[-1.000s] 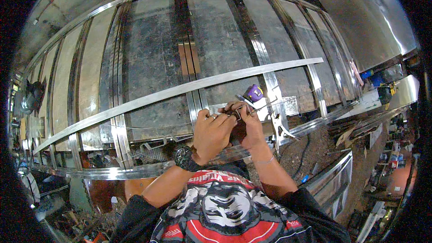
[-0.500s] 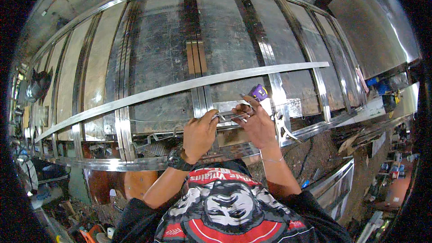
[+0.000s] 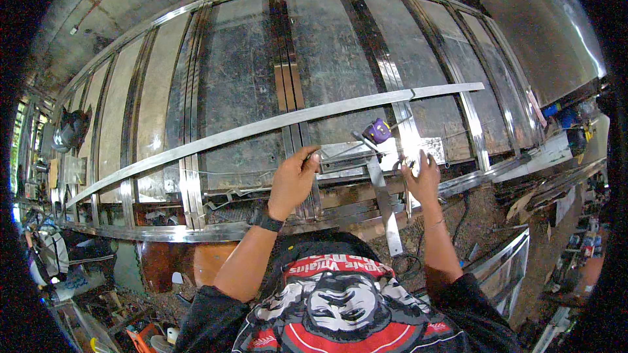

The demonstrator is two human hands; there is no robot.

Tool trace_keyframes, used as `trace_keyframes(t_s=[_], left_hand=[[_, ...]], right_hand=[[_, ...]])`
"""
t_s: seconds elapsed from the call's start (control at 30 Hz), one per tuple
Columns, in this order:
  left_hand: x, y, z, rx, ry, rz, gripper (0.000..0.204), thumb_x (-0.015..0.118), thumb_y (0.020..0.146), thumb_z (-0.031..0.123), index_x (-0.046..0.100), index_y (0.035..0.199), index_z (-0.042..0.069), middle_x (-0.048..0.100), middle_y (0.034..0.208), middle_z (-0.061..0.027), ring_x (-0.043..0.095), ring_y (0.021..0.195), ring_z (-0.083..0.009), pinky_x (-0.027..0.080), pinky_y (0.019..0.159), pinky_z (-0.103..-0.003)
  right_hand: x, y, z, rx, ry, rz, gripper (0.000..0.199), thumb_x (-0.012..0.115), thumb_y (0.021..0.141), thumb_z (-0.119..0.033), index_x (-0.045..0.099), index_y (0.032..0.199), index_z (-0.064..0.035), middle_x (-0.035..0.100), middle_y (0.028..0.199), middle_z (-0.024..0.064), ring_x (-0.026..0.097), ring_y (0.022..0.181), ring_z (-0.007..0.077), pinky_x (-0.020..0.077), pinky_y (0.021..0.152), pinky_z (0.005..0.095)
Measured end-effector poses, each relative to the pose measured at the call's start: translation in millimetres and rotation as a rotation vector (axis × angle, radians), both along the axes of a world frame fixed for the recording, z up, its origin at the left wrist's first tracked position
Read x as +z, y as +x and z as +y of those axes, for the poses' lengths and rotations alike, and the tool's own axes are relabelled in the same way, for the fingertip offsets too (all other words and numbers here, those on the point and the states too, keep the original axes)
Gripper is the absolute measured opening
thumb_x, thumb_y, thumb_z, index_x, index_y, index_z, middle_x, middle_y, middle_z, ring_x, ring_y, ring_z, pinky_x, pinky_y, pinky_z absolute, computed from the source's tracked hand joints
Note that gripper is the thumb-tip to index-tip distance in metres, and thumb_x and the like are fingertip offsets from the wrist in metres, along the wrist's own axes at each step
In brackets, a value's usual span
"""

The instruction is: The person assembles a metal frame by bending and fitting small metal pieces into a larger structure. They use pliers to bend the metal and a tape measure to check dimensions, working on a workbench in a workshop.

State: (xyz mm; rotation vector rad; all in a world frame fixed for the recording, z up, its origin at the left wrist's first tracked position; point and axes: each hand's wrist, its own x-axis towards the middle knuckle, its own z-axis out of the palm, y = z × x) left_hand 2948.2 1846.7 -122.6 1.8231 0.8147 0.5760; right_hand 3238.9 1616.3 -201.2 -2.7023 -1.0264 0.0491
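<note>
My left hand point(image 3: 294, 182) is closed, thumb and fingertips pinching the near end of a thin bent metal rod point(image 3: 345, 152). The rod runs right, past the purple tape measure point(image 3: 377, 131), and its far end bends up near the long flat metal bar point(image 3: 275, 121). My right hand point(image 3: 424, 175) is at the frame's near side, fingers curled down on something small that they largely hide. Between my hands lies a metal square point(image 3: 383, 206), its blade pointing toward me over the near edge. A bright sheet-metal piece point(image 3: 430, 149) sits beyond my right fingers.
A large metal frame point(image 3: 196, 230) with several crossbars lies over dark sheet panels point(image 3: 235, 78). Another metal sheet point(image 3: 543, 39) stands at far right. A dark cap-like object point(image 3: 70, 129) rests at far left. Scrap strips point(image 3: 549, 183) and an orange tool point(image 3: 140, 338) lie around.
My right hand has left the rod and moved right and down to where a curved-handled metal tool lay. The metal square is now uncovered. My left hand keeps the rod.
</note>
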Motion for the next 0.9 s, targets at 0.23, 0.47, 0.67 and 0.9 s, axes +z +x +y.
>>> trace_keyframes(t_s=[0.23,0.47,0.67,0.9], left_hand=[[-14.1,-1.3,21.4,-0.054,-0.245,-0.018,0.036,0.055,0.106,0.027,0.064,0.131,0.002,0.071,0.083,-0.0043,0.055,0.063,-0.0074,0.046,0.059,-0.026],[-4.4,0.1,38.0,-0.093,-0.429,-0.046,0.034,0.053,0.107,0.022,0.062,0.13,-0.001,0.07,0.084,-0.0057,0.056,0.064,-0.0087,0.048,0.06,-0.026],[-0.9,-8.1,43.3,-0.111,-0.485,-0.145,0.035,0.053,0.107,0.023,0.06,0.134,0.001,0.07,0.089,-0.005,0.056,0.069,-0.0083,0.048,0.063,-0.026],[15.6,-10.4,61.0,-0.183,-0.588,-0.181,0.037,0.054,0.107,0.024,0.058,0.134,0.0,0.07,0.098,-0.0072,0.059,0.077,-0.0095,0.049,0.068,-0.026]], right_hand=[[-36.7,-6.7,-41.9,-0.012,-0.488,0.226,0.132,0.081,0.068,-0.068,0.012,0.161,-0.0043,0.036,0.152,0.0306,0.04,0.14,0.0483,0.0286,0.112,0.0697],[-30.7,9.6,-38.5,-0.165,-0.216,0.198,0.11,0.086,0.069,-0.041,0.031,0.153,0.0046,0.053,0.135,0.0348,0.053,0.125,0.0507,0.0456,0.106,0.0516],[94.4,-11.9,-31.3,-0.149,0.868,1.228,0.066,0.058,0.068,-0.001,0.058,0.134,0.0043,0.067,0.122,0.0199,0.07,0.099,0.0311,0.0593,0.084,0.0395],[140.2,-155.9,16.8,-0.21,0.848,1.315,0.073,0.068,0.067,-0.002,0.055,0.139,0.0031,0.068,0.124,0.0171,0.062,0.12,0.0298,0.057,0.095,0.043]])
